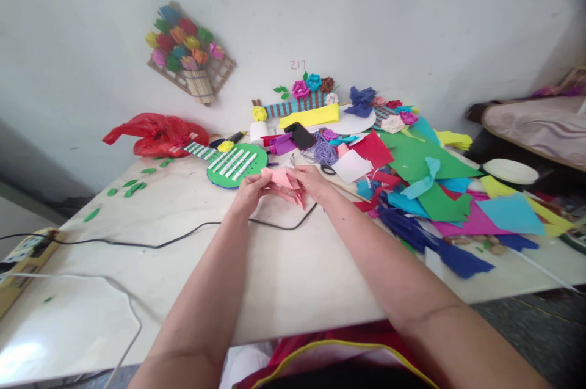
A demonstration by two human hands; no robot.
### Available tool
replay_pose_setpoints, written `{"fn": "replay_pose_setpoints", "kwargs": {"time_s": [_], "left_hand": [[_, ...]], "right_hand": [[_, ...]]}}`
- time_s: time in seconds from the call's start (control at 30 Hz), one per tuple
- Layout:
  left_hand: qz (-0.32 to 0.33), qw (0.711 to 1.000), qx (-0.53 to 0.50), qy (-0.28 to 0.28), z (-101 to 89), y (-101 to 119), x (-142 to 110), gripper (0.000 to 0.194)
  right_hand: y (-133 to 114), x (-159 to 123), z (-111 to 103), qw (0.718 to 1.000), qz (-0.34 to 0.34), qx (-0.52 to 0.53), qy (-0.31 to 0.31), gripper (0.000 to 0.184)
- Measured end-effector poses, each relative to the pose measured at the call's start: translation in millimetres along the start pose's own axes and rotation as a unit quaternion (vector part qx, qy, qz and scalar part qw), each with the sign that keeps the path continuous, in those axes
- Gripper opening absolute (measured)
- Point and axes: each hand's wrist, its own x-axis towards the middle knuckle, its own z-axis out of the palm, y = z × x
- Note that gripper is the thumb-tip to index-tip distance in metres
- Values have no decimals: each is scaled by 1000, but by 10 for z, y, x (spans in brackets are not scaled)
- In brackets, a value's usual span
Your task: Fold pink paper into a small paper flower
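Note:
Pink paper [282,179], folded and cut into several petal-like points, is held between my two hands above the table. My left hand [253,189] pinches its left side with the fingers closed. On the other side, my right hand [310,181] grips the paper's right edge. Just beyond my left hand lies a green paper guitar [240,164] with white strips across its body and a yellow paper flower [226,146] on it. A pair of scissors [328,170] with dark handles rests right of my right hand, partly under paper.
Coloured paper sheets [412,157] and scraps cover the right side. A phone [300,135] lies behind my hands, near purple yarn [323,151]. A red plastic bag [158,135] sits back left. A black cable [183,235] crosses the table towards a power strip [30,261].

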Motion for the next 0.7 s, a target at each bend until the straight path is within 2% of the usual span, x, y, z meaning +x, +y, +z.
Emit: {"fn": "replay_pose_setpoints", "kwargs": {"time_s": [0.17,0.3,0.4,0.53,0.6,0.7], "left_hand": [[-1,999,28,-14,17,11,-16,23],[0,999,37,-31,27,13,-16,26],[21,1000,8,-4,37,34,-17,29],[71,996,11,49,46,76,-32,45],[93,994,22,51,46,82,-38,45],[92,995,34,35,43,71,-38,39]], "right_hand": [[-42,-33,21,999,13,-50,-7,34],[-70,-58,61,995,-8,-90,30,23],[-41,-35,63,995,-6,-83,47,19],[55,41,14,997,-2,-58,52,18],[93,71,-14,997,-12,-56,49,18],[108,80,-42,998,-18,-54,30,17]]}}
